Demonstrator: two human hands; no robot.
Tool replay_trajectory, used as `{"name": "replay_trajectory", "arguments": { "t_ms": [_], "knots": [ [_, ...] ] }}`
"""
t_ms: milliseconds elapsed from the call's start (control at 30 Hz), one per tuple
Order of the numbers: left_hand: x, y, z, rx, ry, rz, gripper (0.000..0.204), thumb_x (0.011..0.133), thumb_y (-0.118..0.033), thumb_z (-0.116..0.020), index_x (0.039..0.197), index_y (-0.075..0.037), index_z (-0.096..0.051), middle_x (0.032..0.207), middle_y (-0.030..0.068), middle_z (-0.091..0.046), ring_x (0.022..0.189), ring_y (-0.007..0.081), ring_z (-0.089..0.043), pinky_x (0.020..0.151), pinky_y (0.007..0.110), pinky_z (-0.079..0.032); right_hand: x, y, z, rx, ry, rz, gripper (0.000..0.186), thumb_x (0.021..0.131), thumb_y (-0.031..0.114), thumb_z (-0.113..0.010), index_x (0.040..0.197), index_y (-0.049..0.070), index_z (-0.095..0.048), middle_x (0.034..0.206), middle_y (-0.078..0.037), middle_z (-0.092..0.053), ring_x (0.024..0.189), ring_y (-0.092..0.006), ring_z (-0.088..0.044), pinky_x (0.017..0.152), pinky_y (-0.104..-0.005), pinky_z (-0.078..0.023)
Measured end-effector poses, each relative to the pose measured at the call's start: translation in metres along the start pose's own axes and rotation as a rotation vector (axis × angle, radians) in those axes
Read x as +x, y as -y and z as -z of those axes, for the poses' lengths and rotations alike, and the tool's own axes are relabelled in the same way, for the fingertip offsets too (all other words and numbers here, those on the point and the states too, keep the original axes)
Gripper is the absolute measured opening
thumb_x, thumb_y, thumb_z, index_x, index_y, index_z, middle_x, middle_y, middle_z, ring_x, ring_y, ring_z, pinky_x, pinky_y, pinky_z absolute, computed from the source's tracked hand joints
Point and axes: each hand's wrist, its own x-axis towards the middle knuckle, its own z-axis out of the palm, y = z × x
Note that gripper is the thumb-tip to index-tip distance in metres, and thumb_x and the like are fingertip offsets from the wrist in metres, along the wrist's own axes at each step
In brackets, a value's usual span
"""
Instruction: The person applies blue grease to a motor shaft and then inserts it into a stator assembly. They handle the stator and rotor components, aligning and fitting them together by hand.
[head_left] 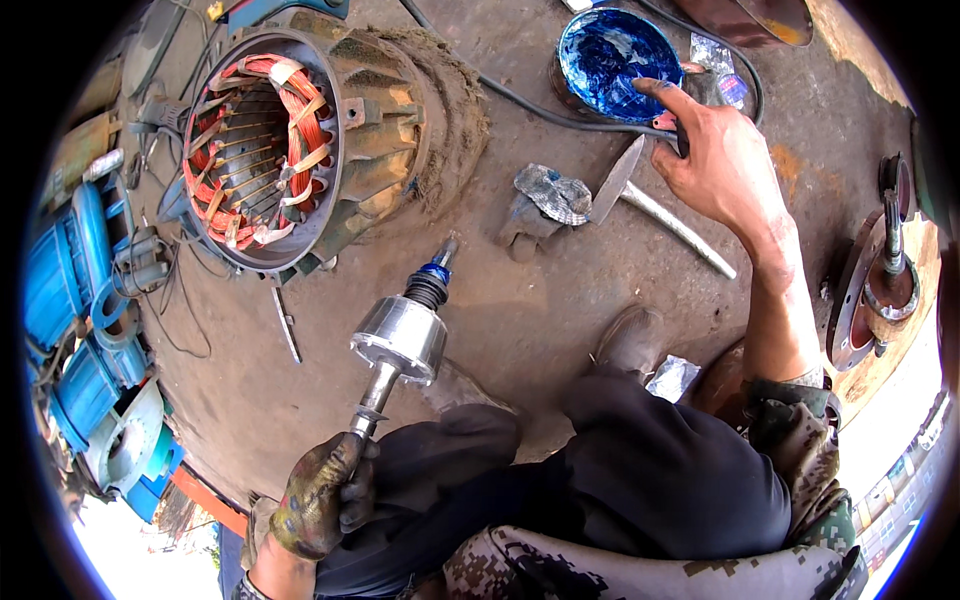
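My left hand, in a stained glove, is closed round the lower end of a metal shaft. The shaft tilts up and away, carrying a silver cylinder and a dark ribbed, spring-like part. Blue grease smears the shaft near its tip. My bare right hand reaches over the rim of a round tub of blue grease. Its index finger stretches out to the grease, with the thumb apart from it. The other fingers are partly hidden, and dark shapes show beside them.
A motor housing with red copper windings stands at the far left. A hammer and a crumpled dirty glove lie mid-floor. A black cable runs behind. Blue machine parts crowd the left; a flanged metal part stands right.
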Motion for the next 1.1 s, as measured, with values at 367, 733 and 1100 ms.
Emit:
{"name": "replay_trajectory", "arguments": {
  "t_ms": [367, 733, 1100],
  "knots": [
    [0.015, 0.014, 0.009, -0.024, -0.093, -0.047, 0.046, 0.11, -0.046, -0.046, 0.091, -0.006, -0.057, 0.065, 0.0061, -0.054, 0.049, 0.0205, -0.054, 0.047, 0.031, -0.045, 0.008, 0.001, -0.015, -0.194, 0.018, 0.015, 0.057, 0.083, 0.012, -0.065, 0.14, 0.012, -0.062, 0.094, -0.019, -0.074, 0.089, -0.0321, -0.075, 0.087, -0.0431, -0.059],
    [0.016, 0.0, 0.005, -0.197, -0.127, 0.042, 0.048, 0.111, -0.047, -0.041, 0.084, -0.011, -0.056, 0.057, 0.0024, -0.043, 0.04, 0.0194, -0.042, 0.039, 0.031, -0.036, -0.021, 0.007, -0.011, 0.583, 0.102, 0.042, 0.057, 0.086, 0.007, -0.065, 0.142, 0.005, -0.056, 0.091, -0.007, -0.064, 0.079, -0.014, -0.058, 0.074, -0.0316, -0.049],
    [0.017, 0.005, 0.008, 0.012, -0.085, -0.003, 0.046, 0.11, -0.049, -0.044, 0.09, -0.011, -0.057, 0.056, -0.0016, -0.038, 0.039, 0.0143, -0.038, 0.039, 0.027, -0.033, -0.07, 0.108, -0.15, 1.151, 0.703, 0.073, 0.072, 0.092, 0.011, -0.067, 0.159, 0.023, -0.044, 0.073, -0.001, -0.046, 0.068, -0.0136, -0.046, 0.068, -0.0352, -0.045]
  ]
}}
